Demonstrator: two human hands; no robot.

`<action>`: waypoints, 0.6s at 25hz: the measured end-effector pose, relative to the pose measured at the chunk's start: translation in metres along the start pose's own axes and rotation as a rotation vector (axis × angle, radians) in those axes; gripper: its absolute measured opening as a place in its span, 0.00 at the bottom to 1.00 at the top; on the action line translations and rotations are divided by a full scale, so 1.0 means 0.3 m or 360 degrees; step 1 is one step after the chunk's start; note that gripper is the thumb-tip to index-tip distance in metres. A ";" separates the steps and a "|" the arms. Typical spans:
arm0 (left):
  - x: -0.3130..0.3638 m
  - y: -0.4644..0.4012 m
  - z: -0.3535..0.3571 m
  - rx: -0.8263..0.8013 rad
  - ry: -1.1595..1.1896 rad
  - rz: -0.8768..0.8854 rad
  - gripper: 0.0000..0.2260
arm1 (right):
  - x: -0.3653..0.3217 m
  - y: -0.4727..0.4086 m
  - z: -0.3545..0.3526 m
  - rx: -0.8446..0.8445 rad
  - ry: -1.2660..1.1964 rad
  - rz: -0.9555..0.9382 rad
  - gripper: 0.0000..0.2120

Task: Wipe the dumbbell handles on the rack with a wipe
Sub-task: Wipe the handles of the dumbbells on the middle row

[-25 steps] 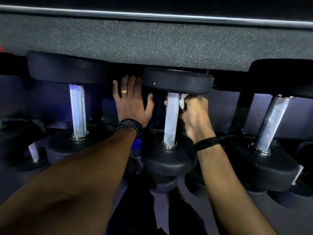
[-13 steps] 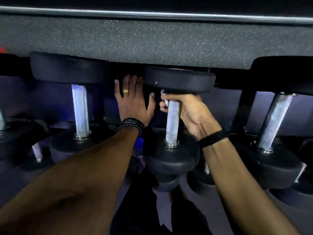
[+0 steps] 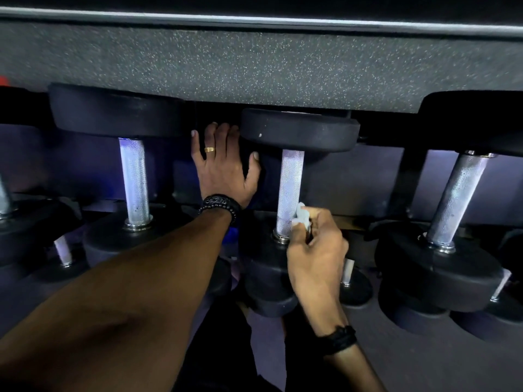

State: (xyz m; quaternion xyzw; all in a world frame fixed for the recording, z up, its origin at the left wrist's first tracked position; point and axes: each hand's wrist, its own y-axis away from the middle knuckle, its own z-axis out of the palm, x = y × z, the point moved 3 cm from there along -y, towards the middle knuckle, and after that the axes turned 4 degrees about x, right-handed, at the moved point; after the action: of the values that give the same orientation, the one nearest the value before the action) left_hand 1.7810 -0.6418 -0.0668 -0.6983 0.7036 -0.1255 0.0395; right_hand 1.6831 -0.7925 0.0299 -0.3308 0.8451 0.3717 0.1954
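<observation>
Right hand (image 3: 315, 250) pinches wipe (image 3: 300, 215) against handle (image 3: 288, 190); left hand (image 3: 223, 168) flat.

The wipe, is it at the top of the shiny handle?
No, the wipe sits low on the middle handle, pinched in the right hand near the bottom weight.

Just beside the right hand (image 3: 314, 250), the middle dumbbell's handle (image 3: 289, 188) is showing knurled, rough bare metal, catching a pale gleam, with a smooth polished collar (image 3: 280, 238) at its base. The wipe (image 3: 300, 214) pinched in that hand is looking like thin, soft, crumpled white cloth or paper; which one cannot be told. The dumbbell head (image 3: 300, 130) beside the left hand (image 3: 223, 168) is appearing as matt black rubber. Beyond both hands, the floor (image 3: 254, 69) is showing grainy, speckled dark rubber. The left hand is wearing a glossy gold-coloured ring (image 3: 209, 149).
</observation>
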 end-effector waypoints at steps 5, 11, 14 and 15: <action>0.005 0.001 0.007 -0.0021 0.0009 0.0043 0.25 | -0.045 -0.002 0.025 0.0142 0.0344 0.0145 0.07; 0.003 0.002 0.000 -0.0078 0.0048 0.0019 0.25 | -0.046 0.013 0.015 0.0369 0.0216 0.0145 0.07; 0.006 -0.003 -0.004 -0.0116 0.0071 0.0015 0.26 | -0.042 0.027 0.015 0.0546 0.0075 0.0177 0.06; 0.008 -0.004 -0.008 -0.0152 0.0078 0.0008 0.27 | -0.039 0.028 0.013 0.0603 0.0038 0.0197 0.06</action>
State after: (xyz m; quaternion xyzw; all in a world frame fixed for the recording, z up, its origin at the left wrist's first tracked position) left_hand 1.7817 -0.6439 -0.0640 -0.6944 0.7113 -0.1085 -0.0108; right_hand 1.6857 -0.7802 0.0383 -0.2399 0.9209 0.2134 0.2210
